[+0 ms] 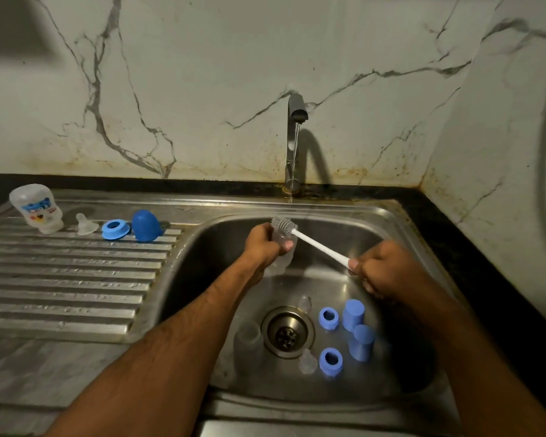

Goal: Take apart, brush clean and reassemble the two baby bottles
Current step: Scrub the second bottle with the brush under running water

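My left hand (267,244) grips a clear bottle body (281,263) over the steel sink (391,222). My right hand (382,269) holds the white handle of a bottle brush (319,246), whose grey bristle head sits at the bottle's mouth. On the sink floor lie another clear bottle body (248,339), two clear teats (307,361), two blue collar rings (329,317) and two blue caps (353,313). On the drainboard stand an upturned printed bottle (37,208), a clear teat (84,223), a blue ring (115,229) and a blue cap (145,225).
A thin stream of water runs from the tap (293,146) into the back of the basin. The drain (287,332) is in the basin's middle. The ribbed drainboard (60,279) stretches left. A black counter edge (486,263) and marble wall close in on the right.
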Motion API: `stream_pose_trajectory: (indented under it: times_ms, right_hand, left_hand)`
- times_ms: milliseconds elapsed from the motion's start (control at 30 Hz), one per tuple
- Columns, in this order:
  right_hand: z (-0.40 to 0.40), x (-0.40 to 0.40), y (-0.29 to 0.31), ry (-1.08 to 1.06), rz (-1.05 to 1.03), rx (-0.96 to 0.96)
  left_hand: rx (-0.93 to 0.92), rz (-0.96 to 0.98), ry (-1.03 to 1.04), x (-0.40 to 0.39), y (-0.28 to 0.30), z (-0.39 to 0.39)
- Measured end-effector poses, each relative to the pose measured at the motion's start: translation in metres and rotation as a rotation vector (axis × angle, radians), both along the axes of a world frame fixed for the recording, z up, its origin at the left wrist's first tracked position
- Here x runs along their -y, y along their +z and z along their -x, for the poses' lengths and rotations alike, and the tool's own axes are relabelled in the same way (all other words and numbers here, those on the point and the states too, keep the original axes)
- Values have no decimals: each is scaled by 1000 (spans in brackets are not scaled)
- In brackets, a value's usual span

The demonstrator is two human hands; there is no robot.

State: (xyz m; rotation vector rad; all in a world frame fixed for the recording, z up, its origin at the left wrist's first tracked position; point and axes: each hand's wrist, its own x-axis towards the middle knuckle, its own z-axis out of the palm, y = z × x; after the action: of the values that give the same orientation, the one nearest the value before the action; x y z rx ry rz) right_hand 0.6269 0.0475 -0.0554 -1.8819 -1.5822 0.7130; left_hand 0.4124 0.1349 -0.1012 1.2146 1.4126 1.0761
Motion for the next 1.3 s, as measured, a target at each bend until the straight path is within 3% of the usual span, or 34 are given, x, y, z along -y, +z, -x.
stream_pose_trajectory:
  times_ms: [200, 467, 800, 933, 1300]
  right_hand:
    - [-21, -3, 7, -128, 133, -41]
    - [-23, -11, -12, -148, 144, -12]
    - [-24, -21, -22, -184, 131, 15]
    - [-23, -23, -24, -192, 130, 44]
    - [-22, -22, -22, -167, 113, 67]
  left_hand:
    - [-87, -91, 9, -3, -11, -9]
    - [-211, -126, 73, -7, -24, -6]
    - [-110, -38, 170, -10, -25, -4]
    - [18, 30, 199, -13, -24, -3]
    - [631, 426, 96, -8, -10, 5]
